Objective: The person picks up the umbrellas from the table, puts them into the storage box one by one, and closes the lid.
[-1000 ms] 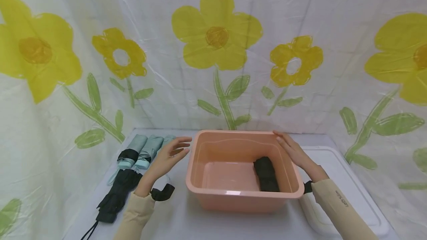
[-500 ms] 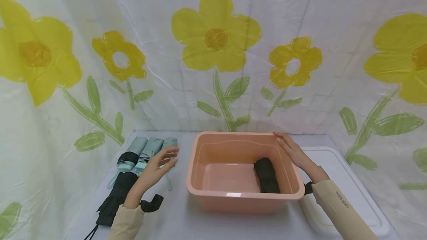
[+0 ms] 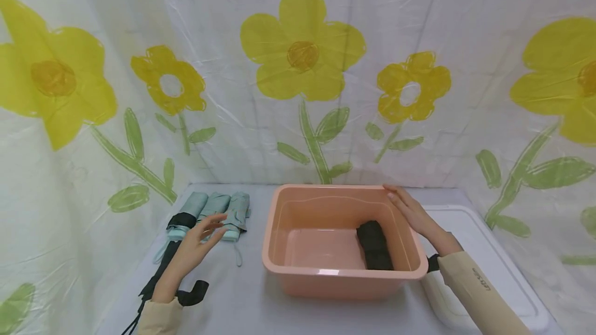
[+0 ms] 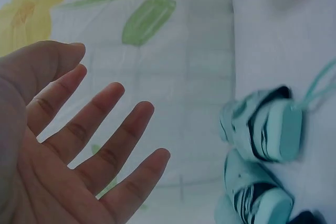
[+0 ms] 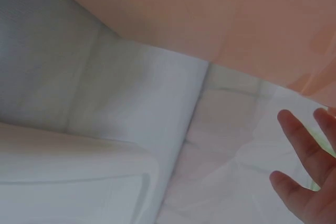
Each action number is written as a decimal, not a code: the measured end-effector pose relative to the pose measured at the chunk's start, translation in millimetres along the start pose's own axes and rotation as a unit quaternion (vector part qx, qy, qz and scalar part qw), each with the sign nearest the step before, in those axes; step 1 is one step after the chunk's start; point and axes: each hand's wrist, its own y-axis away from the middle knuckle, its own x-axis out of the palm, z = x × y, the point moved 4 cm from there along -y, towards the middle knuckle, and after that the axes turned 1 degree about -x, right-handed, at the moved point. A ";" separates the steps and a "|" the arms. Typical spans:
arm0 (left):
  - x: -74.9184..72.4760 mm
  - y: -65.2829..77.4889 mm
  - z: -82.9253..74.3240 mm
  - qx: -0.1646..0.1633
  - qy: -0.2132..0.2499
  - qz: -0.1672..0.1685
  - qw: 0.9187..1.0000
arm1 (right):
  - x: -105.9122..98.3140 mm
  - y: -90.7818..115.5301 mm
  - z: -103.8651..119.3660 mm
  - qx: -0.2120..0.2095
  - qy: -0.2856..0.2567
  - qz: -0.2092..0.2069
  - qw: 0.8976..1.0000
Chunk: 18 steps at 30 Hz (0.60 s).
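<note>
My left hand (image 3: pixel 192 247), fingers spread and empty, hovers over the left of the table. Beyond its fingertips lie three folded light-blue umbrellas (image 3: pixel 238 213) side by side; two show their blunt ends in the left wrist view, one with a cord loop (image 4: pixel 320 82). A folded black umbrella (image 3: pixel 160 273) lies partly hidden behind that hand and wrist. My right hand (image 3: pixel 413 213) rests with straight fingers on the right rim of a pink plastic bin (image 3: pixel 344 273). Inside the bin, toward its right side, a folded black umbrella (image 3: pixel 374 246) lies on the bottom.
A white lid (image 3: pixel 470 237) lies flat on the table to the right of the bin, partly under my right forearm. Behind the table hangs a white sheet (image 3: pixel 223 133) with yellow flowers. A black wrist strap (image 3: pixel 193 293) sticks out from my left wrist.
My left hand has moved left and a little toward me, away from the bin, uncovering the rightmost light-blue umbrella and covering more of the black one. The right hand has stayed on the rim.
</note>
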 end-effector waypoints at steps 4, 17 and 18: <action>-9.2 8.4 7.4 -0.002 -0.030 -0.011 0.999 | 0.0 -1.1 -2.5 -0.002 -0.004 -0.002 1.000; -28.0 28.9 42.2 -0.011 -0.108 -0.042 0.993 | 2.5 -9.0 -32.7 -0.021 -0.004 -0.005 1.000; -29.4 29.9 45.8 -0.009 -0.117 -0.041 0.992 | 2.8 -9.1 -33.3 -0.019 -0.006 -0.006 1.000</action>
